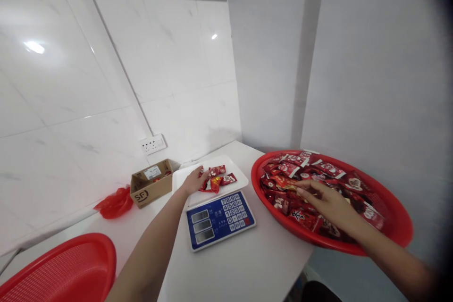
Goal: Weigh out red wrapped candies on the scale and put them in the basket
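A white scale pan (182, 177) holds several small red snack packets (215, 184). My left hand (194, 181) reaches over the pan's left part, its fingers stretched out and touching the edge of the packets. In front of the pan is the scale's blue keypad panel (221, 219), with three small displays I cannot read. At the right, a large red basket (398, 214) is heaped with red and dark wrapped packets (329, 167). My right hand (323, 200) is over this heap, thumb and forefinger pinched at the end of an orange-red packet (284, 182).
A small cardboard box (152, 193) with a few red items inside stands left of the scale. Beside it lies a crumpled red plastic bag (115, 203). Another red basket (67, 264) is at the lower left. Tiled walls with a socket (153, 144) back the white table (262, 264).
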Motion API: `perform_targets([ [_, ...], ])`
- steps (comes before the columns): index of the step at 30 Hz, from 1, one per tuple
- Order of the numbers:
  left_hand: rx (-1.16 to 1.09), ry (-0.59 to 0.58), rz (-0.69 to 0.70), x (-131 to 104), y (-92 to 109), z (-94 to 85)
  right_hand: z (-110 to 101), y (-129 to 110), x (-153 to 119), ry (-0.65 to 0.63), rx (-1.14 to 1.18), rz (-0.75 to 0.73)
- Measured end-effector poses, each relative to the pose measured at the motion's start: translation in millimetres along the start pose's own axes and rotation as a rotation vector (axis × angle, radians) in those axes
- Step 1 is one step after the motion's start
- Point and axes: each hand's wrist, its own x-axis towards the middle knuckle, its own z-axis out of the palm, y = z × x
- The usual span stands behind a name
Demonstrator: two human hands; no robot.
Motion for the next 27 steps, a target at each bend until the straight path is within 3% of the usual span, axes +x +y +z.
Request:
perform_targets([
  [5, 0.031, 0.03, 0.038, -11.4, -0.5, -19.2, -0.1, -0.3, -0.8, 0.007, -0.014, 0.003],
  [9, 0.084, 0.002, 0.087, -37.0, -19.9, -46.1, 0.8, 1.4, -0.8, 0.01, 0.022, -0.01],
  [17, 0.326, -0.03, -0.005, -117.9, -131.4, -90.0, 1.3, 1.8, -1.2, 0.002, 0.017, -0.023],
  [20, 0.362, -0.085, -0.142, -151.3, -156.7, -96.5, 1.4, 4.3, -0.4, -0.014, 0.0, -0.018],
  [23, 0.346, -0.109, -0.257, -175.0, -165.7, -95.7, 1.6, 6.8, 0.8, -0.021, -0.018, -0.037],
  [27, 0.364, -0.081, -0.248, -184.5, -168.5, -87.1, 2.0, 8.4, 0.8, -0.024, -0.006, -0.037],
])
